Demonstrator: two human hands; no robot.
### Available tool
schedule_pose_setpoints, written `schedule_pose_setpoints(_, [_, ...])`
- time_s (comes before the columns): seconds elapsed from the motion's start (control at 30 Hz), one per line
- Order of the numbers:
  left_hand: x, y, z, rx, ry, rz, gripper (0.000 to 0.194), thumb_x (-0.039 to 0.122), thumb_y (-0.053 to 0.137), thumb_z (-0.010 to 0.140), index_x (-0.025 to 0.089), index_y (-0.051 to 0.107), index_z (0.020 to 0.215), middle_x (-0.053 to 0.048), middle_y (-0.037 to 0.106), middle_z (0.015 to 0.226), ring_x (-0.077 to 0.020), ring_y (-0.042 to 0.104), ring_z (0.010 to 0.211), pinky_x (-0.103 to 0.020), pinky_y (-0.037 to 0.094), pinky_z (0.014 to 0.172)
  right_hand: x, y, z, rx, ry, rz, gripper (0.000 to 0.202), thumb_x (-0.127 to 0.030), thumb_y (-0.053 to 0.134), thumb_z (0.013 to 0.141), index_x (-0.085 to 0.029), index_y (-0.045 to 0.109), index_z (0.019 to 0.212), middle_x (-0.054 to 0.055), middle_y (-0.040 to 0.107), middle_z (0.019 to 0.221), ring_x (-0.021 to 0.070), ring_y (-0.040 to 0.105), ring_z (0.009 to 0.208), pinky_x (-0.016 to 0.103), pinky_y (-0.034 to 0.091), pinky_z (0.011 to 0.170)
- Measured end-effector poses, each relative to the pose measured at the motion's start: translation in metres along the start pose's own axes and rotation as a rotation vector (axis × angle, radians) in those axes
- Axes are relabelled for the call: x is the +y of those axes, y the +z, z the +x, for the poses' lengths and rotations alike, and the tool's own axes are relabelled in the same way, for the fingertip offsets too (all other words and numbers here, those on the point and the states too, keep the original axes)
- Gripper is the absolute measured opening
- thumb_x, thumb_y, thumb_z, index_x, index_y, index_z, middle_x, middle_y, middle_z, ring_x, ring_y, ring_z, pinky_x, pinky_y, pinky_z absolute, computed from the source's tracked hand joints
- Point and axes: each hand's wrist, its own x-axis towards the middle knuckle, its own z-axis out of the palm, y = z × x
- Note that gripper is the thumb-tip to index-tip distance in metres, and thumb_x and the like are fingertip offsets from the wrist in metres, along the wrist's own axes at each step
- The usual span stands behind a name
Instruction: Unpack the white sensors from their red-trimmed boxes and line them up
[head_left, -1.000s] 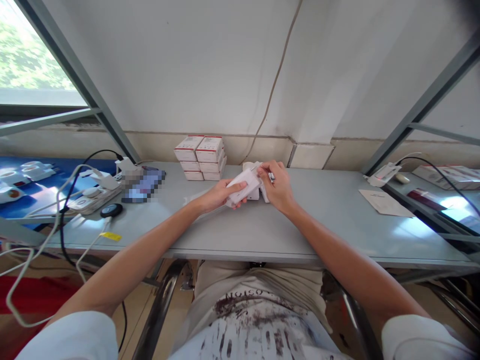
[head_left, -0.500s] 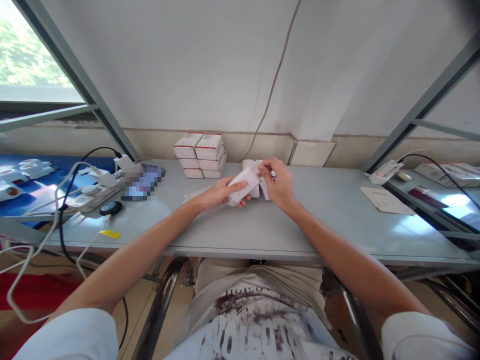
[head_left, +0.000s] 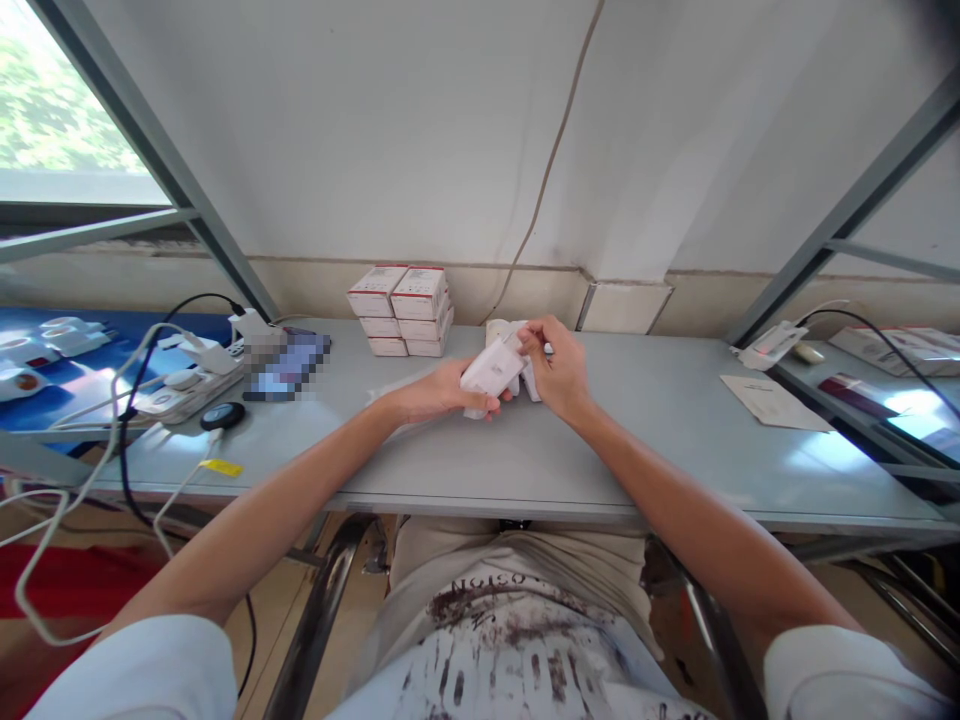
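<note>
Head view: left hand (head_left: 450, 388) grips white item (head_left: 493, 368) between thumb and fingers, item tilted, its upper end at the right fingertips. Right hand (head_left: 556, 370): thumb and index bent together at that end; cannot tell whether they pinch it. White pieces (head_left: 529, 380) on table (head_left: 630, 430), partly hidden behind the fingers. Boxes (head_left: 418, 296) stacked beyond the left fingers, toward the wall.
</note>
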Motion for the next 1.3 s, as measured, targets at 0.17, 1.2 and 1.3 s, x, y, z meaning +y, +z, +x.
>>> schedule_pose_setpoints(0.17, [0.0029, 0.0005, -0.0018, -0.018, -0.022, 0.011, 0.056, 0.032, 0.094, 0.077, 0.017, 0.068, 0.124, -0.012, 0.075, 0.117, -0.0171, 0.073, 0.087, -0.031, 0.059, 0.082, -0.0024, -0.0011, -0.0008, 0.001, -0.008, -0.003, 0.035, -0.058, 0.049, 0.111, -0.028, 0.062, 0.096, 0.003, 0.074, 0.08, 0.0243, 0.067, 0.081, 0.043, 0.05, 0.085])
schedule_pose_setpoints(1.2, [0.0019, -0.0023, -0.0017, 0.012, -0.042, -0.014, 0.052, 0.048, 0.089, 0.086, 0.012, 0.067, 0.117, -0.014, 0.078, 0.104, -0.0191, 0.075, 0.077, -0.033, 0.061, 0.074, -0.0087, -0.0021, -0.0021, 0.003, -0.12, -0.041, 0.035, -0.053, 0.045, 0.113, -0.028, 0.061, 0.093, 0.003, 0.073, 0.079, 0.0243, 0.065, 0.083, 0.042, 0.047, 0.085])
schedule_pose_setpoints(1.3, [0.0015, -0.0024, -0.0014, 0.012, -0.038, -0.003, 0.051, 0.05, 0.087, 0.087, 0.012, 0.068, 0.114, -0.013, 0.078, 0.103, -0.0186, 0.074, 0.076, -0.032, 0.06, 0.072, -0.0078, -0.0016, -0.0024, 0.013, -0.144, -0.037, 0.034, -0.051, 0.046, 0.113, -0.027, 0.061, 0.093, 0.003, 0.072, 0.079, 0.0232, 0.063, 0.08, 0.041, 0.047, 0.083])
